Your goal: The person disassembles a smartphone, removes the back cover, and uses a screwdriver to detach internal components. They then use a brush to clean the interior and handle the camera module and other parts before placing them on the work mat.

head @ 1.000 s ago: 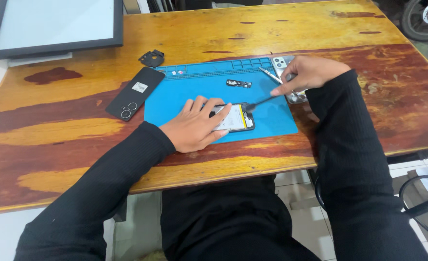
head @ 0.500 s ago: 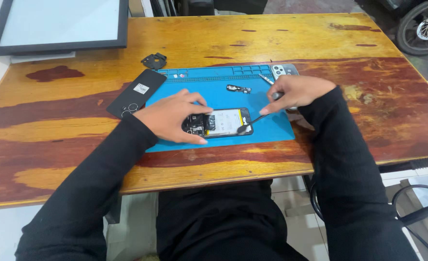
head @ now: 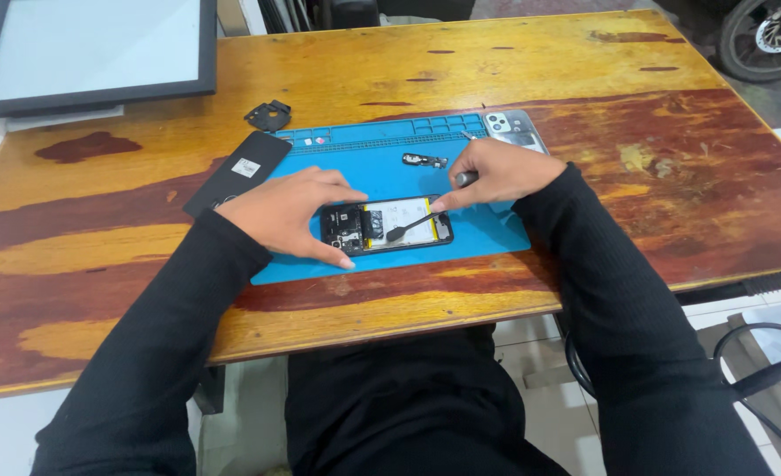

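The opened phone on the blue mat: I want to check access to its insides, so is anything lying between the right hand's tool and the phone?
Nothing visible does. The right hand holds a thin black tool whose tip already rests over the opened phone; the left hand only steadies its left end.

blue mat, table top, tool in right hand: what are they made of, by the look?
Blue mat: likely silicone or rubber, matte, with moulded compartments along its far edge. Table top: wood, glossy varnish, grain and worn patches. Tool in right hand: thin, black, probably plastic; unclear.
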